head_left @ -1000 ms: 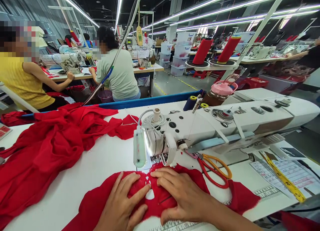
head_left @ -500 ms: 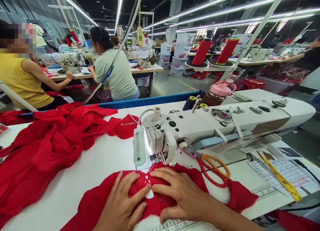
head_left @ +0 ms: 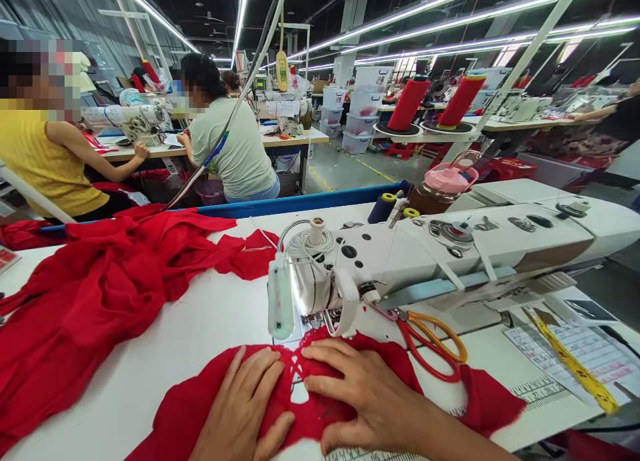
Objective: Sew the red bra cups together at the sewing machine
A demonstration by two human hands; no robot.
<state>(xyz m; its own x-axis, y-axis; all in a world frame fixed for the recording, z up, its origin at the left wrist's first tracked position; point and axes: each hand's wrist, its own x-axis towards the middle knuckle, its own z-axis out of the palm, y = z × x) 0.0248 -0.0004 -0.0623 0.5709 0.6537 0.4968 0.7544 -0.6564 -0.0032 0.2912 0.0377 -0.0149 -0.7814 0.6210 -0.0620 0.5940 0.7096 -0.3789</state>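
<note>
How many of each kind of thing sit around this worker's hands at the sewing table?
Hands: 2, left hand, right hand, both flat on cloth
Sewing machine: 1
Scissors: 1
Red cloth: 2, piece under the hands, heap
Tape measure: 1
Red thread cones: 2
Total: 9

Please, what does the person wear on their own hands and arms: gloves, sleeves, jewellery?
Both the left hand and the right hand are bare: no gloves and no rings on the fingers in view. The right forearm is uncovered, with no sleeve or watch.
</note>
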